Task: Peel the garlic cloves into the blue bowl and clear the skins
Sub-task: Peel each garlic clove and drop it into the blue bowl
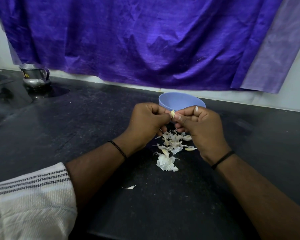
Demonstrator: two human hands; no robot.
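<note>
My left hand (146,121) and my right hand (200,124) meet fingertip to fingertip just in front of the blue bowl (181,101). Both pinch one small garlic clove (172,113) between them. A flake of skin (196,108) sticks to my right hand. Below the hands a heap of white garlic skins (170,149) lies on the black counter (76,127), with a few pale cloves (190,149) among them. One stray skin (129,187) lies nearer to me. The inside of the bowl is mostly hidden.
A steel jug (35,75) stands at the back left beside a dark sunken area (0,84). A purple cloth (145,40) hangs over the wall behind the bowl. A striped white cloth (33,200) covers my left upper arm at the lower left.
</note>
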